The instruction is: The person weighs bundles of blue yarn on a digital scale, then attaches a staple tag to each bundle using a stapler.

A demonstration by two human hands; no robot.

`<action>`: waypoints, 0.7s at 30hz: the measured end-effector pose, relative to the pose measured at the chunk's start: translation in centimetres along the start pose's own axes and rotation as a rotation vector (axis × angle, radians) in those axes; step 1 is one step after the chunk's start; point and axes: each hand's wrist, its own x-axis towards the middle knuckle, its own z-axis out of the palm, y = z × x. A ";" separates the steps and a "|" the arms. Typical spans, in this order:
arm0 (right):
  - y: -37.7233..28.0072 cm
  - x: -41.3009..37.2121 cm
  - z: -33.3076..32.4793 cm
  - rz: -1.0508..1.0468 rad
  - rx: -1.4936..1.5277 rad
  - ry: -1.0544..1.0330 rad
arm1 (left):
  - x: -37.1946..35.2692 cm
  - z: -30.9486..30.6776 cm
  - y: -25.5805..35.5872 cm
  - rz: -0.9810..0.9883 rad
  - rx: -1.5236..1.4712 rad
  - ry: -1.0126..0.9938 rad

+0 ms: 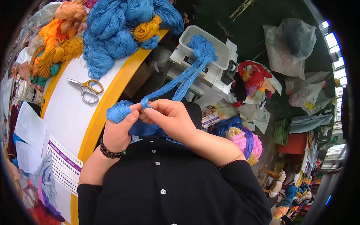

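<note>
Blue yarn (118,111) is wrapped around the fingers of my left hand (119,132), which is closed and wears a dark beaded bracelet (108,150). Against it, my right hand (170,117) pinches a loop of the same blue yarn between thumb and fingers. From this loop, long blue strands (165,88) stretch up and away to a loose clump (202,47) in a white tray (184,37). More blue yarn (144,128) hangs below my hands, partly hidden by them.
Scissors (90,90) lie on the white, yellow-edged table (71,116) at left, near a printed color card (63,163). Blue skeins (112,30) are heaped at its far end. The tray rests on a white machine (213,84). Plastic bags (288,45) lie on the floor at right.
</note>
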 end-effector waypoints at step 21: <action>-6.3 0.6 -4.4 -0.096 0.348 -0.101 | 2.2 -8.1 -2.7 -0.167 -0.780 -0.605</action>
